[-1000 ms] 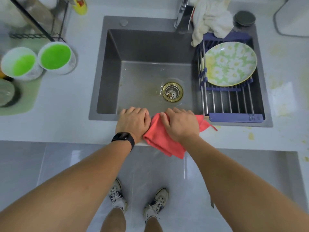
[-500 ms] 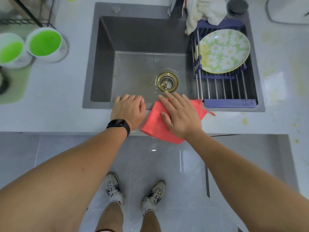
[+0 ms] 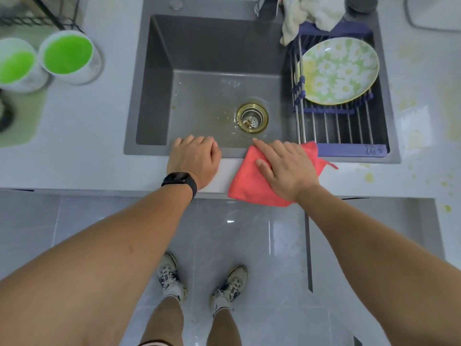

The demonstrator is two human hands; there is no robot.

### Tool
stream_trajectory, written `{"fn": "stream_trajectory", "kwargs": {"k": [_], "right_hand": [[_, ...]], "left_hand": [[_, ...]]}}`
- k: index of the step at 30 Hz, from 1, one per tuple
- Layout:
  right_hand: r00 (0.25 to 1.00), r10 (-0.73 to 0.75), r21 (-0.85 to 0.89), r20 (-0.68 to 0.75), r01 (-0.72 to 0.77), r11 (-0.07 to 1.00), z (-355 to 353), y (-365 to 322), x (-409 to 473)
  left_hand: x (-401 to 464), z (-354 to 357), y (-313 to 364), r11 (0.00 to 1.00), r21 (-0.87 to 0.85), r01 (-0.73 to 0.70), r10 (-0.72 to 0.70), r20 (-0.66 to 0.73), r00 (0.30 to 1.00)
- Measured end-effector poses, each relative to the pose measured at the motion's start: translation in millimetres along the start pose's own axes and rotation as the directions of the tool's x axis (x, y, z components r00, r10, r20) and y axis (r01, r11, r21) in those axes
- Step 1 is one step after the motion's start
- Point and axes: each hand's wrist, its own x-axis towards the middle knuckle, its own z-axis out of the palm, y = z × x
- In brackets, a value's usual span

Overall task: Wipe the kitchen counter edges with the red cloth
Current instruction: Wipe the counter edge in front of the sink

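Observation:
The red cloth [image 3: 247, 182] lies on the front strip of the white counter [image 3: 74, 168], between the grey sink [image 3: 212, 58] and the counter's front edge, with one corner hanging over the edge. My right hand [image 3: 284, 167] presses flat on the cloth with straight fingers. My left hand [image 3: 193, 158], with a black watch on the wrist, rests on the sink's front rim just left of the cloth, its fingers bent over the rim.
A purple-framed drying rack [image 3: 344, 126] with a green flowered plate [image 3: 339, 71] spans the sink's right side. Two green-lined cups [image 3: 67, 56] stand at the left. Yellow stains [image 3: 369, 177] dot the counter at the right. A white towel [image 3: 309, 13] hangs by the tap.
My right hand has flattened from gripping the cloth and slid with it to the right along the counter front. A gap has opened between the cloth and my left hand.

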Motion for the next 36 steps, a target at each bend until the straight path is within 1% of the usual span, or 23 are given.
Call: {"fn": "stream_trajectory", "kwargs": {"k": [2, 4, 9, 11, 13, 15, 20, 23, 27, 29, 32, 34, 36], "right_hand": [[0.995, 0.082, -0.018, 0.055, -0.082, 0.997, -4, 1, 17], [0.986, 0.145, -0.016, 0.08, -0.144, 0.989, -7, 2, 31], [0.983, 0.166, -0.038, 0.073, -0.163, 0.986, -7, 7, 41], [0.99, 0.134, -0.022, 0.049, -0.133, 0.991, -7, 5, 36], [0.998, 0.07, 0.025, 0.004, -0.071, 0.997, -5, 4, 26], [1.0, 0.01, 0.011, -0.029, -0.01, 1.0, -2, 4, 12], [1.0, -0.027, -0.035, 0.016, 0.028, 0.999, 0, 5, -22], [0.999, -0.023, -0.015, 0.022, 0.024, 1.0, -1, 8, -25], [1.0, 0.018, 0.063, -0.007, -0.018, 0.998, -2, 9, -8], [0.996, 0.085, 0.043, 0.02, -0.086, 0.995, -7, 10, 7], [0.973, 0.197, -0.035, 0.124, -0.194, 0.98, -15, 12, 32], [0.963, 0.23, -0.074, 0.137, -0.222, 0.972, -15, 15, 39], [0.966, 0.228, -0.062, 0.121, -0.222, 0.973, -14, 14, 39]], "left_hand": [[1, 0, 1, 1.0, 0.015, 0.004, -0.004, 0.011, 1.0], [1, 1, 0, 1.0, 0.028, 0.0, -0.001, 0.018, 1.0], [3, 1, -1, 0.999, 0.033, -0.011, 0.011, 0.012, 1.0], [1, 1, -1, 0.999, 0.033, -0.007, 0.006, 0.01, 1.0], [1, 1, -2, 1.0, 0.021, -0.003, 0.003, 0.009, 1.0], [0, 1, -2, 1.0, 0.009, 0.003, -0.003, 0.015, 1.0], [1, -1, 0, 1.0, -0.004, 0.016, -0.016, 0.045, 0.999], [0, -3, 0, 1.0, -0.009, 0.016, -0.015, 0.048, 0.999], [1, -2, 0, 1.0, -0.002, 0.026, -0.026, 0.058, 0.998], [1, -3, 1, 1.0, 0.006, 0.02, -0.021, 0.062, 0.998], [0, -3, -1, 1.0, 0.002, 0.013, -0.013, 0.041, 0.999], [3, -1, -1, 1.0, -0.014, 0.003, -0.002, 0.051, 0.999], [3, -1, -2, 1.0, -0.009, 0.005, -0.004, 0.04, 0.999]]}}
